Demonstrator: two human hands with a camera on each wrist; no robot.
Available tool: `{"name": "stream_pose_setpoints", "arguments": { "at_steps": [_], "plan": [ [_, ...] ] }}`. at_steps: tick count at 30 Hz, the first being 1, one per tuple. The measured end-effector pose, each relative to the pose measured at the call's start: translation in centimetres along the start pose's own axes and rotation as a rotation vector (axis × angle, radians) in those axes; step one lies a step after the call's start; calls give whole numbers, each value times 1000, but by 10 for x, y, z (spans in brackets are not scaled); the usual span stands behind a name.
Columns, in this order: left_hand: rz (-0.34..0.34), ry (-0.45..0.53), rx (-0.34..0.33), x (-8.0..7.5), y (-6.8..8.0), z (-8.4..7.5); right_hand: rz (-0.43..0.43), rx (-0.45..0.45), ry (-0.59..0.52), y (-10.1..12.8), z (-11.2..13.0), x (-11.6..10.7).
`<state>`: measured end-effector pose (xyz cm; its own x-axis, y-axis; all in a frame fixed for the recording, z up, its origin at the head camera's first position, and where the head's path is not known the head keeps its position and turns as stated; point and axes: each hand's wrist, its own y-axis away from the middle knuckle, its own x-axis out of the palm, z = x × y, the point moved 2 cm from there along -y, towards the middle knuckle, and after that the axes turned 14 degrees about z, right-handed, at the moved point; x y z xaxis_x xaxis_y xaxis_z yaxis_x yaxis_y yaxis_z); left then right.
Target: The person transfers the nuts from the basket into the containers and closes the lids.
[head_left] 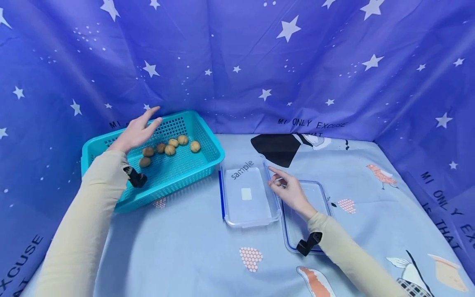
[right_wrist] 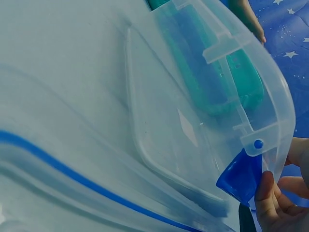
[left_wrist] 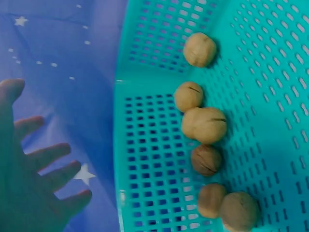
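My left hand [head_left: 136, 131] hovers over the far left rim of a turquoise plastic basket [head_left: 178, 171], fingers spread and holding nothing. Several walnuts [head_left: 170, 150] lie on the basket floor, mostly toward its far side. To the right sits a clear plastic food container [head_left: 237, 210] without its lid. At its right edge, my right hand [head_left: 291, 192] pinches the rim between thumb and fingers, beside a blue latch [right_wrist: 244, 179] in the right wrist view. A clear lid [head_left: 297, 229] with a blue seal lies right of the container, partly under the right forearm.
A light blue printed cloth [head_left: 178, 247] covers the table. Purple-blue curtains [head_left: 237, 95] with white stars stand behind and at both sides, close behind the basket. A second blue latch [head_left: 221, 194] runs along the container's left side.
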<state>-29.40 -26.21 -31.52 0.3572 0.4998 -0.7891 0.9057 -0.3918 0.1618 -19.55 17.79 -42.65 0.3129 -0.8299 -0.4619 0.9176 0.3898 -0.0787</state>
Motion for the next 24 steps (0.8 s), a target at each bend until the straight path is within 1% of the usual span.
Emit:
{"name": "stream_pose_setpoints", "arguments": {
  "at_steps": [2,5,7,9,12,16,20,22,24],
  "plan": [
    [-3,0,29,4,-4,4,4,-5,-7,1,3,1],
    [2,-20,80,14,-12,9,8,-15,-15,5,17,1],
    [30,-56,113,23,-19,11,14,-11,-29,7,27,0],
    [67,-89,132,33,-25,12,21,-3,-40,9,34,1],
    [105,-122,151,44,-31,14,26,7,-60,9,35,3],
    [123,-110,168,49,-38,13,25,13,-96,7,30,3],
    [144,-73,172,54,-49,9,16,43,-150,4,4,2],
    [144,-56,171,57,-55,6,9,47,-174,3,-7,2],
    [151,-49,169,60,-59,6,5,45,-193,2,-12,4]
  ]
}}
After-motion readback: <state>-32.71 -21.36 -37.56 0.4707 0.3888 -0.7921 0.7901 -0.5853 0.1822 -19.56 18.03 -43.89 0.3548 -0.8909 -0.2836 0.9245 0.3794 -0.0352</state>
